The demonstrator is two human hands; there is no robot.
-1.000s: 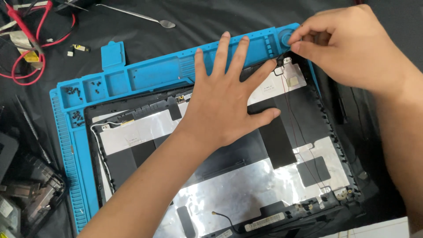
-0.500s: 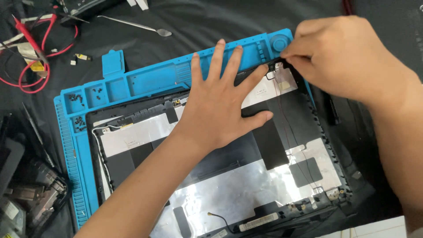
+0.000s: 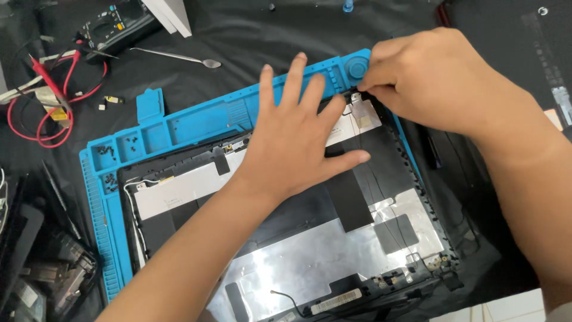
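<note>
The left hand (image 3: 295,143) lies flat with spread fingers on the black laptop lid shell (image 3: 298,238), which rests on the blue repair mat (image 3: 179,128). The right hand (image 3: 435,77) pinches at the small metal tab (image 3: 359,106) in the shell's corner at 1 o'clock, where a thin black cable (image 3: 363,173) begins. A hard pull there could tear this cable or bend the tab. At 10 o'clock the small screws (image 3: 110,149) sit in open mat pockets; a push on the mat could scatter them.
</note>
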